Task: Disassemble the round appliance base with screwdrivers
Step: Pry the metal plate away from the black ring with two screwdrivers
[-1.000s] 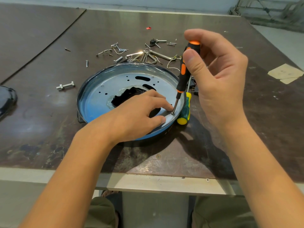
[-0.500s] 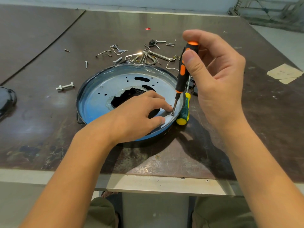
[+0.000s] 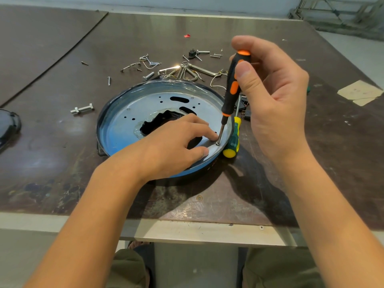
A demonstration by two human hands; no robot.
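Observation:
The round appliance base [image 3: 124, 123], a shallow metal dish with a dark rim and a jagged black hole in its middle, lies on the brown table. My right hand [image 3: 274, 104] pinches the top of a black and orange screwdriver [image 3: 231, 90], held nearly upright with its tip on a screw [image 3: 217, 143] at the dish's right inner edge. Resting inside the dish, my left hand [image 3: 172, 148] has its fingertips pressed on the plate just left of the tip. A second screwdriver with a green and yellow handle [image 3: 232, 142] lies against the dish's right side.
Loose screws, clips and wire pieces [image 3: 180, 67] are scattered behind the dish. A bolt with a nut [image 3: 82, 109] lies to the left. A dark curved part [image 3: 8, 125] sits at the left edge. Paper scraps [image 3: 359, 92] lie far right. The table's front edge [image 3: 187, 231] is near my arms.
Nothing has visibly moved apart from a slight shift of the right hand's fingers on the screwdriver handle; the tip stays on the same screw.

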